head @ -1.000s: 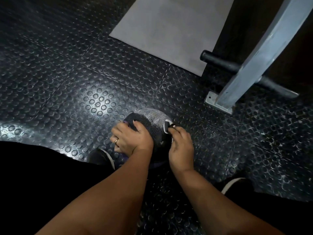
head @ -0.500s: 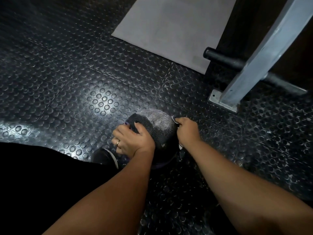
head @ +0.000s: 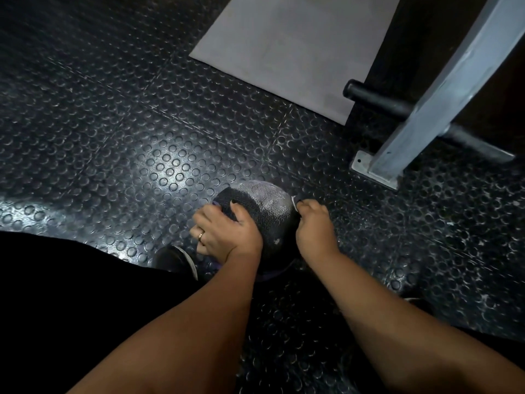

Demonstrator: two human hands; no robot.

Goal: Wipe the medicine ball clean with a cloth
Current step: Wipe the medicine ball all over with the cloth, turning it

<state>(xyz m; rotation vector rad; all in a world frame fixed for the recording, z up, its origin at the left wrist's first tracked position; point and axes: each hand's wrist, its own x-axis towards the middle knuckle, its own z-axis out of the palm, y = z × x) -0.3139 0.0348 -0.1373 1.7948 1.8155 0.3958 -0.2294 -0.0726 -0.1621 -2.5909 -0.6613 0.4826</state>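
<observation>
The medicine ball (head: 260, 211) is dark and textured, with a greyish dusty patch on top, and sits on the studded black floor between my feet. My left hand (head: 224, 233), wearing a ring, grips the ball's left side with the thumb on top. My right hand (head: 314, 226) is on the ball's right side, its curled fingers pinching a small pale cloth (head: 295, 201); only a corner of the cloth shows. A purple edge of the ball shows underneath.
A grey metal post (head: 443, 89) with a bolted base plate (head: 369, 169) and a black bar (head: 377, 99) stands to the right. A grey mat (head: 292, 44) lies at the back. My left shoe (head: 176, 258) is beside the ball; my dark-clothed leg fills the lower left.
My right hand has slid from the ball's near right side round to its far right, carrying the cloth. My left hand has kept its grip on the ball.
</observation>
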